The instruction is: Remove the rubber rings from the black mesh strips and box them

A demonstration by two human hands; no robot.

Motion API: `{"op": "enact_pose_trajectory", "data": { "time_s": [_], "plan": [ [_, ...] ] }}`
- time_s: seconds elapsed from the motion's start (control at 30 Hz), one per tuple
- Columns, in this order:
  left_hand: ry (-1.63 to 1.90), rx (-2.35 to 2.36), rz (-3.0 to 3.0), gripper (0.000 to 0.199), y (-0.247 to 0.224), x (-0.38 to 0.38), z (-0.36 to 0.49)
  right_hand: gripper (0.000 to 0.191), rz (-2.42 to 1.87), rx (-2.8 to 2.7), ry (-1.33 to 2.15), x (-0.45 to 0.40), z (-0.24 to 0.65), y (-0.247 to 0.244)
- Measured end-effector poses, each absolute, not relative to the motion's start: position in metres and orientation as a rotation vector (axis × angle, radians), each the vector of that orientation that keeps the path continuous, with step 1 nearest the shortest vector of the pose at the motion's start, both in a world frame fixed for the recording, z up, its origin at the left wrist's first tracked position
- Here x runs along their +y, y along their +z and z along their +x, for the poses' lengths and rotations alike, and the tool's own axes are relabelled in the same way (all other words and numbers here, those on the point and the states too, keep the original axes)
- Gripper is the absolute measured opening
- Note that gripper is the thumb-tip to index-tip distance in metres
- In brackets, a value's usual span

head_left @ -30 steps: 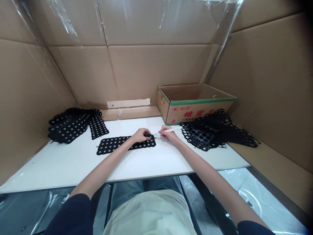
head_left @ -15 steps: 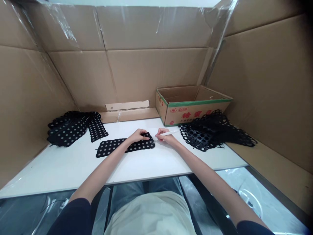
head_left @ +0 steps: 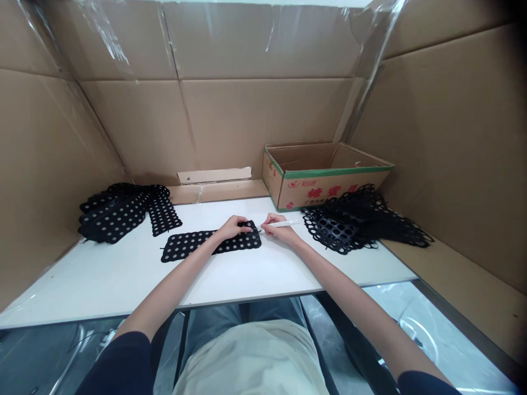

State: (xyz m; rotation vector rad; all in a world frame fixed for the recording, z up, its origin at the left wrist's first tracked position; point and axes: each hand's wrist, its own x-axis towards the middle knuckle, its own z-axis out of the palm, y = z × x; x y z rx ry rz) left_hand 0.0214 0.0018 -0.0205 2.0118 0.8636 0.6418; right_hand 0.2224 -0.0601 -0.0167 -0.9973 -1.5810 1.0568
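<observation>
A black strip point(head_left: 185, 246) with pale dots lies flat on the white table, in front of me. My left hand point(head_left: 234, 227) is closed on the strip near its right end, thumb and fingers pressed on it. Just beyond that end, my right hand point(head_left: 275, 226) grips a slim white pen-like tool point(head_left: 290, 223), its tip pointing left at the strip's corner. Whether the tip touches the strip is too small to tell.
Dotted black pieces point(head_left: 119, 214) are piled at the left. On the right, black openwork netting point(head_left: 346, 225) lies against an open cardboard box point(head_left: 337, 181). Tall cardboard walls point(head_left: 263, 115) enclose the white table point(head_left: 123, 280).
The strip's right corner beside my left fingers lies a little flatter. Both hands keep nearly the same place, and the whole view has shifted very slightly.
</observation>
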Motion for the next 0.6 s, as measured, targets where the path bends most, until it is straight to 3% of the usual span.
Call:
{"op": "enact_pose_trajectory", "data": {
  "time_s": [0.6],
  "plan": [
    [0.757, 1.014, 2.274, 0.016, -0.028, -0.009, 0.03, 0.013, -1.096, -1.875, 0.818, -0.056, 0.218, -0.016]
  ]
}}
